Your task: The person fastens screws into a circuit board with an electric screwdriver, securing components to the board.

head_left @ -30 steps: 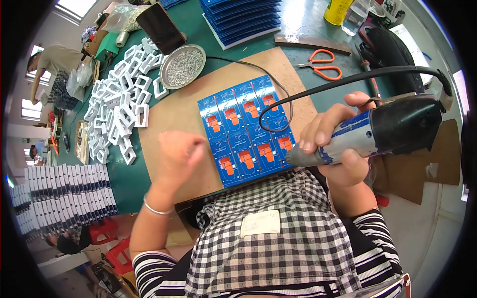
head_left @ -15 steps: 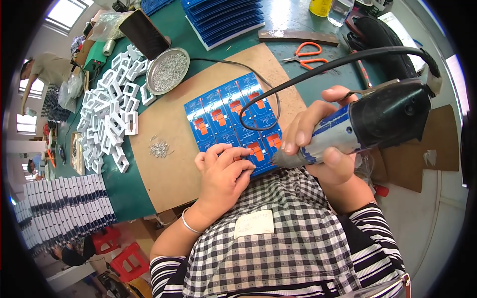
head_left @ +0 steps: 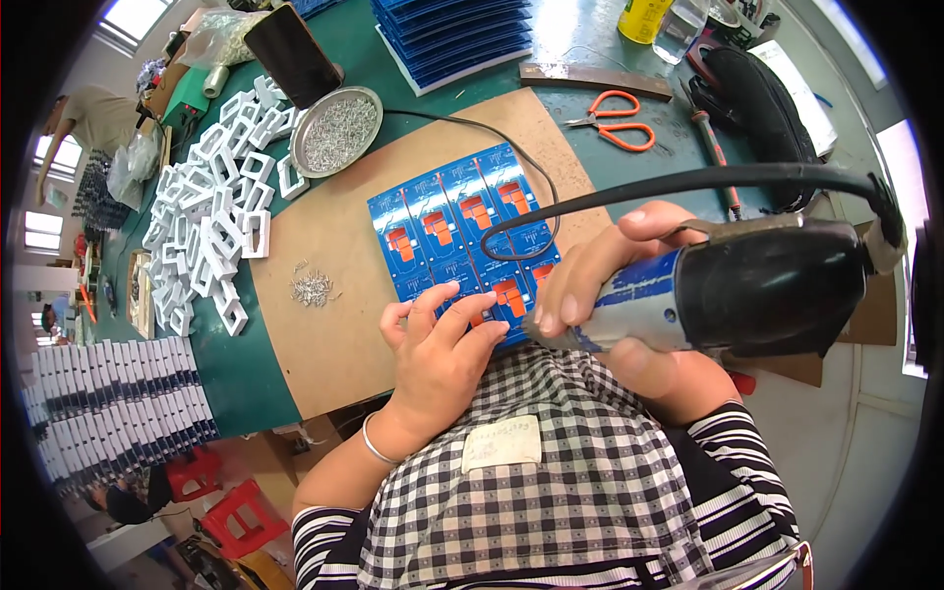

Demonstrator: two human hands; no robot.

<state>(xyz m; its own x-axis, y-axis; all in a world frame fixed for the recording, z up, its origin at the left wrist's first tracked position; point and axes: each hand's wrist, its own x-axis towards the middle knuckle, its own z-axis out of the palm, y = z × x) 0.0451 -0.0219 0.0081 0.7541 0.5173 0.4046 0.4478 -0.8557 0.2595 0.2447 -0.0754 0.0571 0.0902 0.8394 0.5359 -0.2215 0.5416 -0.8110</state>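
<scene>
A blue circuit board panel (head_left: 441,231) with orange-red patches lies on the brown sheet in front of me. My left hand (head_left: 440,349) rests on its lower edge, fingers spread and fingertips touching the board. In my right hand (head_left: 619,285) is a corded power tool (head_left: 777,287) with a silver barrel and a black rear housing. Its narrow head points left, close to the board's lower right corner; whether it touches the board cannot be made out. The thick black cord (head_left: 688,179) loops over the panel's right side.
Left of the panel are a small heap of metal pins (head_left: 313,287), a round metal dish (head_left: 339,128) of pins and a pile of white plastic frames (head_left: 211,206). Stacked blue boards (head_left: 452,44) stand behind. Orange-handled cutters (head_left: 619,120), a wooden strip (head_left: 595,82) and a black pouch (head_left: 762,118) lie at right.
The power tool has tilted, its rear end lower and farther right. My left fingers have spread a little on the board. The view has shifted slightly.
</scene>
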